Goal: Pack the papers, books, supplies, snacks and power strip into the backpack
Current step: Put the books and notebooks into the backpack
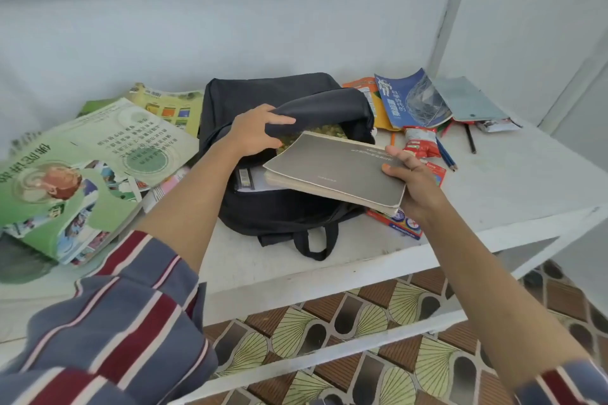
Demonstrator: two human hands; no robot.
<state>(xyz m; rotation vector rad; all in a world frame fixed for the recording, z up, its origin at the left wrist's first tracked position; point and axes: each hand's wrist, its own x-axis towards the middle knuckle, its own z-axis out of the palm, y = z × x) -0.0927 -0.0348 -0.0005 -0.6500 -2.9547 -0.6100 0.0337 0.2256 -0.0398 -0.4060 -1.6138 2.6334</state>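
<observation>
One white painted counter (510,181) carries the black fabric backpack (263,92), which we find lying open. The grey soft-cover book (335,171) tilts across its mouth, right grip (418,184) curled round its corner, left grip (253,131) clutching the flap (322,108).

Black backpack (283,99), grey-covered book (335,168), green magazines (65,181), striped blue-and-maroon sleeve (125,322).
</observation>
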